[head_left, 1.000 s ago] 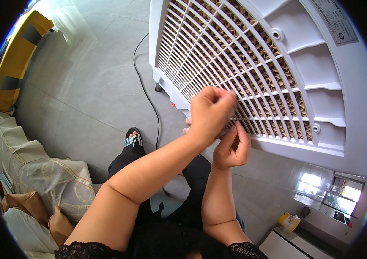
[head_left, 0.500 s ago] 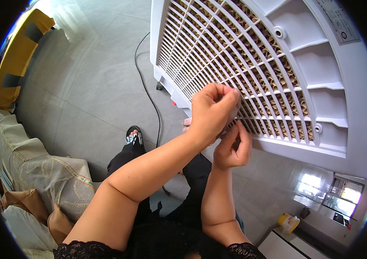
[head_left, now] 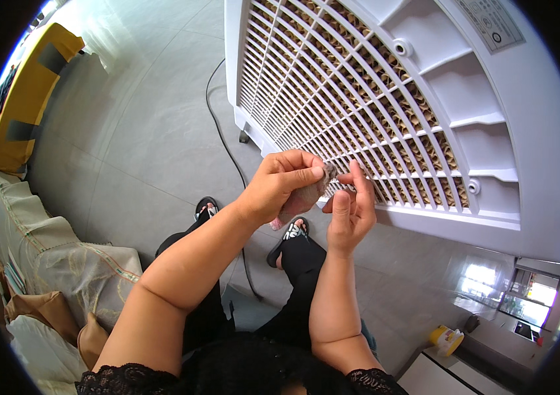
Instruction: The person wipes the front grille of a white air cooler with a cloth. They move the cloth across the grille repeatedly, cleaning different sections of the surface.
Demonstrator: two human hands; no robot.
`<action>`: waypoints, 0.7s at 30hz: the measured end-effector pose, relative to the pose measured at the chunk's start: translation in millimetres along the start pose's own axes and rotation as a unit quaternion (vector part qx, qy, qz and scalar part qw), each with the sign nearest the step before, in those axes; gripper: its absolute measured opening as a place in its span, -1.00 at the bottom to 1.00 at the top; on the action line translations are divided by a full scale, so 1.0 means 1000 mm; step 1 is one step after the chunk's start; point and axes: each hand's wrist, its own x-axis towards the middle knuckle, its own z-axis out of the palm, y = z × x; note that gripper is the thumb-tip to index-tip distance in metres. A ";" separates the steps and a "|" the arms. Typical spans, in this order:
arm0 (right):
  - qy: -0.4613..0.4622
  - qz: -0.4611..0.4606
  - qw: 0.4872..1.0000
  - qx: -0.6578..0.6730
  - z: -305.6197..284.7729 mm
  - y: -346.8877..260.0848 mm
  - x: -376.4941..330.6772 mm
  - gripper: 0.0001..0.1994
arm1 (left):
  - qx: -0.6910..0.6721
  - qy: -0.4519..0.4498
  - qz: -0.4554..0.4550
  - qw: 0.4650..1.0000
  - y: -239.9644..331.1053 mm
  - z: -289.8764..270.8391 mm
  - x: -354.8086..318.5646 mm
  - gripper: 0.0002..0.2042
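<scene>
- Head view: the left hand (head_left: 286, 184) pinches a small grey-pink cloth (head_left: 303, 197) closed against the white grille (head_left: 332, 99) of the air cooler; the right hand (head_left: 352, 210), fingers loosely open, steadies the grille's lower edge.
- Wiping along each slat would clean best.
- The cloth's long axis slants from lower left up to the grille.

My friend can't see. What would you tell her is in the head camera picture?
Two bare hands meet at the white slatted grille of a big air cooler: the left hand pinches a small grey cloth, and the right hand is open beside it. Below are grey floor tiles, a black cord and sandalled feet.
</scene>
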 end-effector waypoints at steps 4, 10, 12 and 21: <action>0.003 0.026 1.000 -0.004 -0.004 -0.005 -0.001 -0.74 | 0.014 -0.081 -0.076 0.994 0.007 0.001 -0.004 -0.91; 0.051 -0.018 0.997 -0.061 -0.011 -0.008 -0.003 -0.91 | 0.192 -0.109 -0.021 0.975 0.001 0.005 0.001 -0.67; 0.077 -0.026 0.997 -0.020 -0.008 -0.012 -0.005 -0.90 | 0.276 -0.107 -0.038 0.954 0.001 -0.001 0.005 -0.66; 0.086 -0.042 0.995 0.023 -0.007 -0.009 -0.007 -0.86 | 0.044 -0.107 -0.009 0.993 0.013 -0.001 -0.003 -0.74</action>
